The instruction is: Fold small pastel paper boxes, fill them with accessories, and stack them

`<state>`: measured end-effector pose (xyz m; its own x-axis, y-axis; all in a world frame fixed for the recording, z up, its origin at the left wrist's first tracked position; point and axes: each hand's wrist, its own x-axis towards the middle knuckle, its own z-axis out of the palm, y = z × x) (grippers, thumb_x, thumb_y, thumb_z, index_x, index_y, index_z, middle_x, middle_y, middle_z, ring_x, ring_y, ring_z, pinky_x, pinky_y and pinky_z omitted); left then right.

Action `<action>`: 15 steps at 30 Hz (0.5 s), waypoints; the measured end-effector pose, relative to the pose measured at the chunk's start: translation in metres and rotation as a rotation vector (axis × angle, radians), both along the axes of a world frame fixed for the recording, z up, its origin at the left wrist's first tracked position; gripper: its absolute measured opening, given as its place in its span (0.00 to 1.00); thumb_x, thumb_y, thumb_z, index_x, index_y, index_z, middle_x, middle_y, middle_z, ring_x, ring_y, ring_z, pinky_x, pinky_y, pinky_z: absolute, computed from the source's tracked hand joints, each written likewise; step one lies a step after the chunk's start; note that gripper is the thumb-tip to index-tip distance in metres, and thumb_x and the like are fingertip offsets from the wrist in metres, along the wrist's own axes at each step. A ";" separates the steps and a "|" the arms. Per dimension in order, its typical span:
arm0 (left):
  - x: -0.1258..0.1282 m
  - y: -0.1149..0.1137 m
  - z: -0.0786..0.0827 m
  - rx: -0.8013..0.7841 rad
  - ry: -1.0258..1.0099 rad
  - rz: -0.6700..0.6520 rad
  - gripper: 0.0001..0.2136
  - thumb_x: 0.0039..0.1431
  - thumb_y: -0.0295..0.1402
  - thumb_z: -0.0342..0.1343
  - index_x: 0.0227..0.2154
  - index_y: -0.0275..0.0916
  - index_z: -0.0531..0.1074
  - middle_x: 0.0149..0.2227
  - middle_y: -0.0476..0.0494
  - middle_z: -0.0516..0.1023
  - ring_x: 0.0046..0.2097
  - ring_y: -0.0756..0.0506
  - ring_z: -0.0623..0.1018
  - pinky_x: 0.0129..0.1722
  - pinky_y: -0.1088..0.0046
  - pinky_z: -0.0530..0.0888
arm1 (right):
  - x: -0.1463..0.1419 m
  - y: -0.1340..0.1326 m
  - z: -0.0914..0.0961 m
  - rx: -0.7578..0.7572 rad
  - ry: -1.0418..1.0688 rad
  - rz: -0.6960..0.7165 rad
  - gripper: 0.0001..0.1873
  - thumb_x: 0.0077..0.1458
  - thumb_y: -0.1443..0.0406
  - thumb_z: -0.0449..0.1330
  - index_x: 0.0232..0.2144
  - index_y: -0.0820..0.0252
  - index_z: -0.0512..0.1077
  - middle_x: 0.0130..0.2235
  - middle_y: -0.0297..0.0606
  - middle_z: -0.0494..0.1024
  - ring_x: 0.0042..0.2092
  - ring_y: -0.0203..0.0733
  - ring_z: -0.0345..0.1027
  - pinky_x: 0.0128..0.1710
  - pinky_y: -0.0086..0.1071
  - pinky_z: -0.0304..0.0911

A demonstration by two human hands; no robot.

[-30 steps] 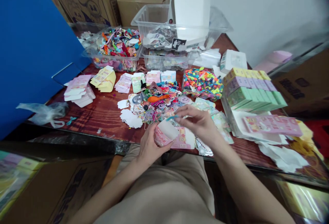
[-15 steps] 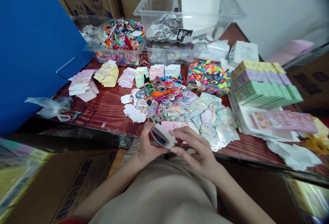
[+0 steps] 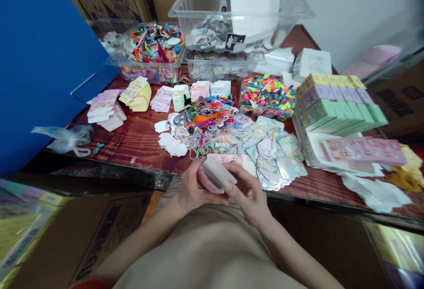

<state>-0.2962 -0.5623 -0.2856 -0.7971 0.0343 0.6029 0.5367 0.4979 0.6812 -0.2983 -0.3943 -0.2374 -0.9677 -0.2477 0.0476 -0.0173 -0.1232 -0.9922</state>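
Both hands hold one small pink paper box just over the table's near edge, above my lap. My left hand wraps round the box's left side. My right hand grips its right side, thumb pressed on the white flap. Right behind the box lies a mound of coloured hair ties and small trinkets, and to its right a spread of shiny holographic sticker sheets.
Stacks of flat pink and yellow box blanks lie on the wooden table. Clear bins stand at the back, a heap of bright clips in the middle, rows of finished boxes at right, a blue board at left.
My right hand came back from the pile with a small teal item, and both hands drew the pink box toward my lap. The flap is now pressed over the box's mouth.
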 end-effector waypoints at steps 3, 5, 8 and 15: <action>-0.001 0.002 0.014 -0.075 -0.100 -0.155 0.33 0.55 0.55 0.60 0.58 0.43 0.61 0.48 0.38 0.79 0.46 0.43 0.81 0.44 0.69 0.78 | -0.004 0.000 -0.010 -0.091 -0.223 -0.059 0.21 0.54 0.52 0.66 0.49 0.48 0.75 0.48 0.37 0.78 0.48 0.46 0.72 0.45 0.35 0.70; -0.002 0.005 0.024 -0.104 -0.238 -0.197 0.23 0.60 0.48 0.60 0.53 0.43 0.69 0.46 0.40 0.81 0.47 0.44 0.81 0.46 0.70 0.78 | -0.006 -0.001 -0.017 -0.163 -0.357 -0.101 0.24 0.48 0.53 0.70 0.47 0.50 0.76 0.50 0.38 0.78 0.50 0.47 0.71 0.47 0.36 0.69; -0.005 0.010 0.030 -0.060 -0.414 -0.192 0.13 0.64 0.40 0.55 0.47 0.42 0.74 0.44 0.42 0.82 0.44 0.45 0.82 0.45 0.71 0.77 | -0.007 -0.003 -0.025 -0.229 -0.550 -0.190 0.28 0.40 0.51 0.74 0.43 0.54 0.76 0.43 0.40 0.80 0.40 0.46 0.74 0.36 0.35 0.71; -0.007 0.020 0.022 -0.072 -0.515 -0.028 0.11 0.68 0.35 0.46 0.47 0.41 0.70 0.41 0.43 0.81 0.38 0.46 0.81 0.38 0.72 0.76 | 0.003 0.002 -0.030 0.041 -0.261 -0.208 0.25 0.57 0.43 0.57 0.44 0.52 0.77 0.27 0.33 0.69 0.26 0.38 0.61 0.24 0.31 0.61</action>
<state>-0.3029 -0.5422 -0.2638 -0.9880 0.0868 0.1277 0.1544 0.5435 0.8251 -0.2949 -0.3923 -0.2678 -0.9760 -0.0401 -0.2143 0.2174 -0.1039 -0.9705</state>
